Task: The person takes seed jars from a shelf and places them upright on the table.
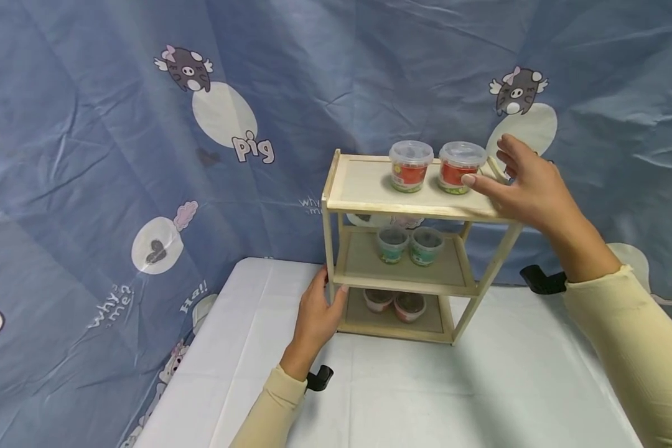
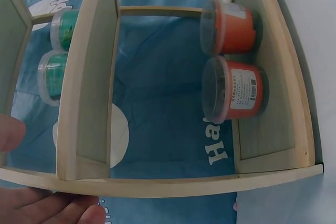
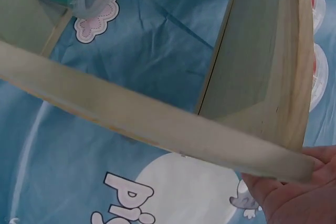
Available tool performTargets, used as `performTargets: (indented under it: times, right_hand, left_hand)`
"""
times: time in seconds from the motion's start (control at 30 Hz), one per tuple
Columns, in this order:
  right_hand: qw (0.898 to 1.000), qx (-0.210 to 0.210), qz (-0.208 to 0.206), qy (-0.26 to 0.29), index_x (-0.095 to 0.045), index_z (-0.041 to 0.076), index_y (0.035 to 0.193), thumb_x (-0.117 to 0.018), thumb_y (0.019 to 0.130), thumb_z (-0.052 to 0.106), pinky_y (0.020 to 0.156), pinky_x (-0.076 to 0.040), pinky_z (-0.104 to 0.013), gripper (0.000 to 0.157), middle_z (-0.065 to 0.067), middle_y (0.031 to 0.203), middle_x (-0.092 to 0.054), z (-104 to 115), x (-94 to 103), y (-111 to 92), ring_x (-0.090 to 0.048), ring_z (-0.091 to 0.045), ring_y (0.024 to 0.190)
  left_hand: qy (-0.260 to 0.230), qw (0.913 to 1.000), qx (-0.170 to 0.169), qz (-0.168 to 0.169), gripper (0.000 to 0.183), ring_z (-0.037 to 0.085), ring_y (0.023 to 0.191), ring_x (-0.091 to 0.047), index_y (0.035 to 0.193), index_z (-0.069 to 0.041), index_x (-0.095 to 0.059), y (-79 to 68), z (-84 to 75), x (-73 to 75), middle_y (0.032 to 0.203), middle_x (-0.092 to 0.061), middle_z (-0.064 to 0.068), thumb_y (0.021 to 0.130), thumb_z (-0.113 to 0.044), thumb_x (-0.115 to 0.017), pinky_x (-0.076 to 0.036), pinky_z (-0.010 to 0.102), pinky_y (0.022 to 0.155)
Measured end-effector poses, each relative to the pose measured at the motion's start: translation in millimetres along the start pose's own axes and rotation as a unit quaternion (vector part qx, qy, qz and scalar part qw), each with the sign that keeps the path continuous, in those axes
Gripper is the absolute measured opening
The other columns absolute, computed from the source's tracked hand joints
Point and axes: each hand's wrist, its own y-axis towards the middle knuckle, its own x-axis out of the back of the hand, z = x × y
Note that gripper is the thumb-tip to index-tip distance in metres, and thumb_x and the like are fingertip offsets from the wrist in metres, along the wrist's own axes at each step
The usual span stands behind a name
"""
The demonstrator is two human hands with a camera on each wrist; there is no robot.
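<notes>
A small three-tier wooden rack (image 1: 364,183) stands against the patterned cloth. At its left front post is my left hand (image 1: 315,316), thumb in front and fingers behind, holding the post (image 2: 157,187). My right hand (image 1: 532,190) is spread at the top shelf's right end, its palm at the corner. Its thumb overlaps the right red-labelled tub (image 1: 460,168) in the head view; the fingers stand up apart behind. Another red-labelled tub (image 1: 410,167) sits beside it. Two green-labelled tubs (image 1: 392,244) stand on the middle shelf, and two orange-red tubs (image 2: 242,90) on the bottom.
The rack stands on a white-covered table (image 1: 280,298), near its back edge. Behind and to the left hangs a blue cloth (image 1: 313,81) with pig prints. Dark wrist camera mounts (image 1: 319,378) stick out beside both wrists.
</notes>
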Motion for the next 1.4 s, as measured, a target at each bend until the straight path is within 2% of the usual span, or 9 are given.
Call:
performTargets:
  times: [0.17, 0.3, 0.5, 0.63, 0.73, 1.0, 1.2, 1.4]
  right_hand:
    - [1.0, 0.019, 0.008, -0.009, -0.018, 0.004, 0.167, -0.071, 0.096, 0.056, 0.12, -0.028, -0.06, 0.103, -0.024, 0.165, -0.03, 9.9, -5.9, 12.5, -0.035, -0.045, 0.149]
    - [0.999, 0.032, 0.006, -0.016, -0.027, 0.001, 0.164, -0.07, 0.096, 0.056, 0.121, -0.031, -0.055, 0.098, -0.022, 0.163, -0.036, 21.2, -9.5, 24.5, -0.041, -0.041, 0.147]
    - [0.999, 0.025, -0.003, -0.028, -0.03, 0.0, 0.163, -0.069, 0.095, 0.06, 0.119, -0.032, -0.058, 0.099, -0.024, 0.162, -0.039, 28.4, -13.8, 34.3, -0.042, -0.043, 0.146]
    - [0.999, 0.025, -0.01, -0.047, -0.034, 0.002, 0.162, -0.068, 0.095, 0.062, 0.107, -0.04, -0.061, 0.096, -0.028, 0.148, -0.053, 29.1, -18.0, 36.3, -0.053, -0.043, 0.13]
    - [0.998, 0.017, -0.014, -0.052, -0.035, 0.003, 0.162, -0.066, 0.095, 0.063, 0.101, -0.04, -0.061, 0.095, -0.028, 0.144, -0.055, 29.4, -19.7, 36.2, -0.052, -0.042, 0.12]
    - [0.998, 0.002, -0.031, -0.061, -0.04, 0.002, 0.16, -0.065, 0.096, 0.064, 0.105, -0.041, -0.063, 0.092, -0.029, 0.147, -0.054, 27.9, -18.3, 34.0, -0.054, -0.046, 0.127]
    - [0.997, 0.002, -0.037, -0.063, -0.043, 0.0, 0.157, -0.064, 0.097, 0.063, 0.104, -0.041, -0.063, 0.09, -0.031, 0.144, -0.056, 25.7, -18.5, 30.0, -0.055, -0.047, 0.125]
    - [0.998, -0.01, -0.033, -0.058, -0.041, -0.001, 0.158, -0.064, 0.097, 0.063, 0.108, -0.04, -0.063, 0.091, -0.03, 0.148, -0.053, 25.7, -18.1, 28.7, -0.053, -0.048, 0.131]
  left_hand:
    - [-0.009, 0.9999, 0.001, -0.006, 0.056, 0.032, 0.133, -0.057, 0.154, -0.003, -0.047, 0.3, 2.2, 2.3, 0.143, -0.06, 0.019, 0.105, -0.021, -0.067, -0.047, 0.05, 0.11]
    - [-0.011, 0.9997, -0.003, -0.02, 0.051, 0.033, 0.131, -0.059, 0.149, 0.004, -0.05, 3.2, 4.1, 4.7, 0.14, -0.062, 0.022, 0.106, -0.018, -0.065, -0.049, 0.047, 0.109]
    - [-0.008, 0.9997, 0.005, -0.021, 0.047, 0.03, 0.127, -0.062, 0.145, 0.003, -0.056, 10.2, 7.4, 7.0, 0.134, -0.066, 0.02, 0.107, -0.024, -0.063, -0.05, 0.045, 0.107]
    - [-0.008, 0.9997, 0.008, -0.021, 0.042, 0.03, 0.121, -0.065, 0.14, 0.003, -0.06, 12.5, 7.9, 7.3, 0.128, -0.069, 0.019, 0.107, -0.023, -0.063, -0.053, 0.045, 0.103]
    - [-0.012, 0.9997, 0.009, -0.019, 0.038, 0.03, 0.118, -0.068, 0.136, 0.003, -0.062, 14.2, 7.7, 5.9, 0.124, -0.07, 0.019, 0.107, -0.021, -0.063, -0.055, 0.043, 0.101]
    - [0.013, 0.999, -0.015, -0.04, 0.026, 0.03, 0.104, -0.074, 0.125, 0.005, -0.068, 21.4, 7.4, 1.0, 0.115, -0.073, 0.021, 0.106, -0.013, -0.065, -0.061, 0.037, 0.088]
    - [0.03, 0.9987, -0.015, -0.037, 0.025, 0.029, 0.101, -0.075, 0.123, 0.004, -0.07, 21.3, 7.7, 1.2, 0.112, -0.075, 0.02, 0.106, -0.013, -0.065, -0.062, 0.038, 0.085]
    - [0.033, 0.9987, -0.019, -0.035, 0.024, 0.029, 0.1, -0.075, 0.122, 0.005, -0.07, 23.1, 7.1, 0.5, 0.11, -0.075, 0.02, 0.105, -0.013, -0.066, -0.062, 0.037, 0.084]
